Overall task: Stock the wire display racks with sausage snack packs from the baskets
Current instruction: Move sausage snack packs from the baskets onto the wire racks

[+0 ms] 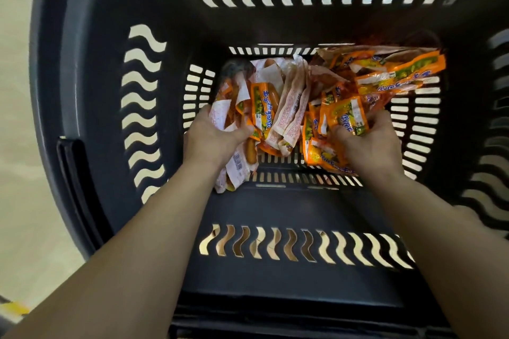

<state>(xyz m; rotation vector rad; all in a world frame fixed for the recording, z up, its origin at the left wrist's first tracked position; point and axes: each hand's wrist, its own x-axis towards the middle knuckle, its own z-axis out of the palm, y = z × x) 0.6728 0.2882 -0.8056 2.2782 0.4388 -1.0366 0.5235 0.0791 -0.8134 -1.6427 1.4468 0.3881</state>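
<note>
down in the dark basket (91,107), both hands grip orange sausage packs (289,107).

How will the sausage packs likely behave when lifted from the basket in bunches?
Probably floppy: the sausage packs drape and bend over one another in the basket. Likely slippery, since the film looks glossy, so a bunch gripped by the left hand or right hand could shed packs.

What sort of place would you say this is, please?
Most likely a shop floor or stockroom. A deep dark plastic shopping basket with slotted walls holds many identical orange sausage snack packs, the left hand and right hand each grip a bunch, and a pale smooth floor shows beside it.
</note>
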